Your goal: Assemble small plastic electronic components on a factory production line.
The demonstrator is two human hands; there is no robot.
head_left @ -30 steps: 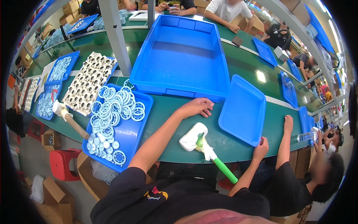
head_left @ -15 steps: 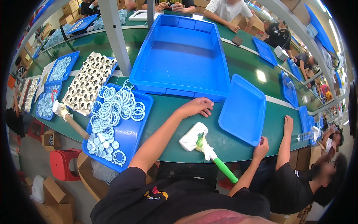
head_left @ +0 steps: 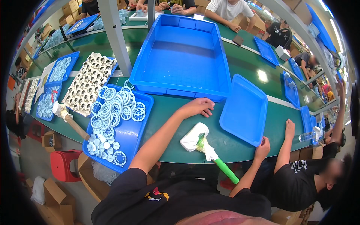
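Note:
My left hand [head_left: 197, 108] rests on the green table against the near side of a large, deep blue bin [head_left: 180, 92]. Its fingers are loosely bent and apart, holding nothing. My right hand [head_left: 262, 149] is at the table's front edge, by the near corner of a shallow blue tray [head_left: 243, 112]. Its fingers are curled; what they hold, if anything, is hidden. Between my arms lies a mallet [head_left: 200, 140], its head wrapped in white material with a green patch, its green handle [head_left: 227, 171] jutting past the table edge.
Left of my left arm, a blue tray [head_left: 129, 140] holds pale blue rings [head_left: 112, 105] and small round caps [head_left: 100, 146]. A wooden-handled mallet [head_left: 75, 125] lies beside it. Beyond stands a cream tray [head_left: 90, 80] with many cups. A metal post [head_left: 116, 37] rises behind. Co-workers sit around.
My hands and the mallet have stayed put. At the right, a co-worker has leaned and a raised arm now shows. Across the table, more hands have come in over the white tray.

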